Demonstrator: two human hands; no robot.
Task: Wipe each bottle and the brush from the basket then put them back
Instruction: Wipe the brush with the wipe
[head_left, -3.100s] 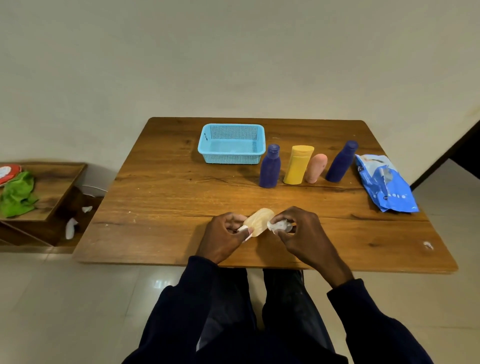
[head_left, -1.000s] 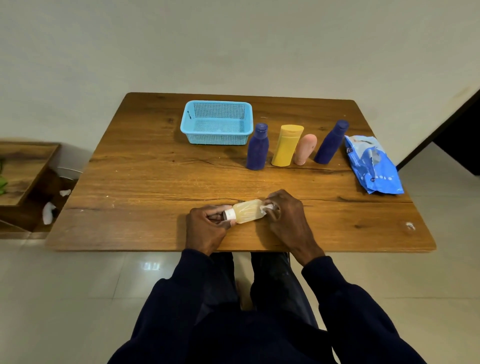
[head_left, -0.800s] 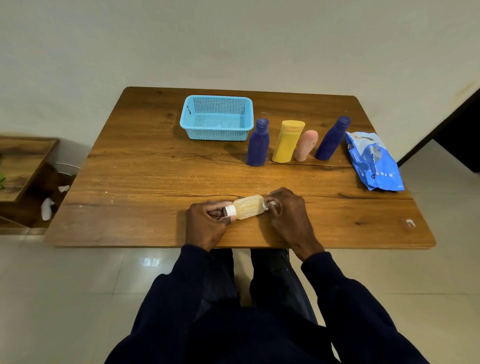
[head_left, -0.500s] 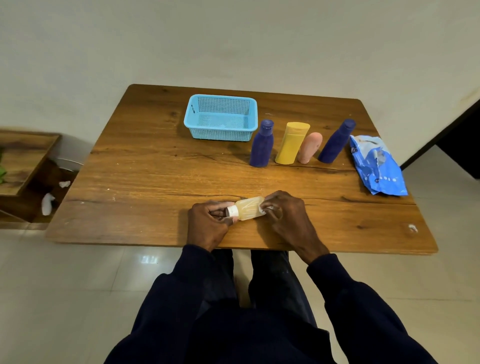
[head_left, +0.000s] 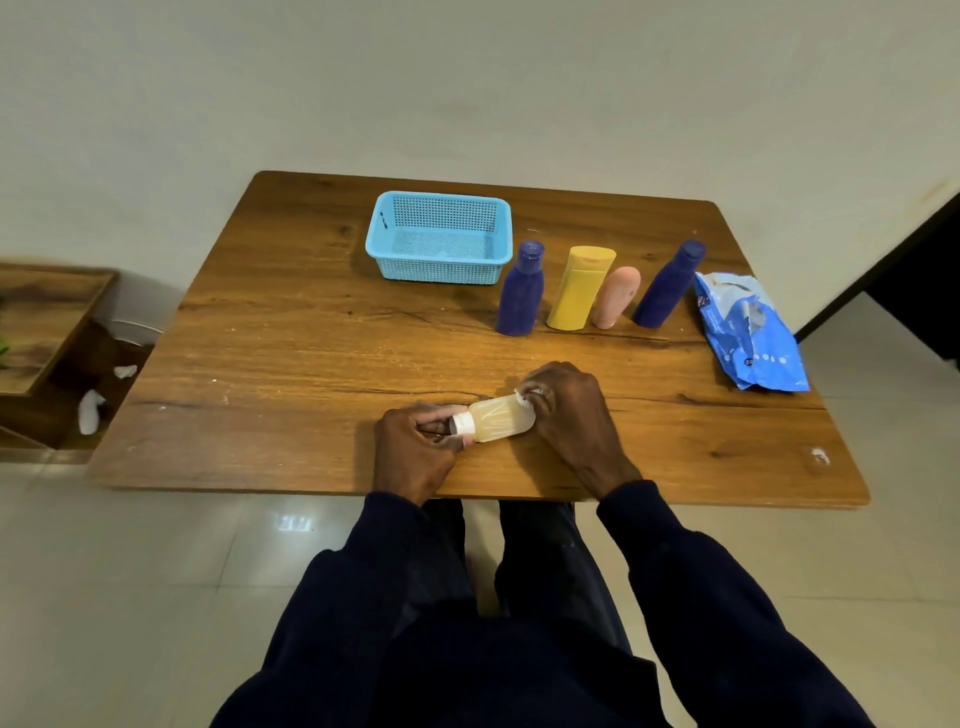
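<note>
A small clear bottle (head_left: 500, 424) with pale yellow liquid and a white neck lies sideways near the table's front edge. My left hand (head_left: 415, 457) grips its cap end. My right hand (head_left: 574, 415) pinches a white wipe (head_left: 523, 397) against the bottle's base. The light blue basket (head_left: 440, 236) stands behind, with nothing visible inside. To its right stand a dark blue bottle (head_left: 521, 291), a yellow bottle (head_left: 581, 288), a pink brush-like piece (head_left: 615, 297) and a second dark blue bottle (head_left: 667, 286).
A blue pack of wipes (head_left: 748, 332) lies at the table's right side. The wooden table (head_left: 291, 364) has a small white scrap (head_left: 820, 455) near its front right corner. A low wooden shelf (head_left: 41, 322) stands to the left on the tiled floor.
The bottle has turned from tilted up to lying sideways with its white neck toward my left hand. My right hand with the wipe has shifted along the bottle's base end.
</note>
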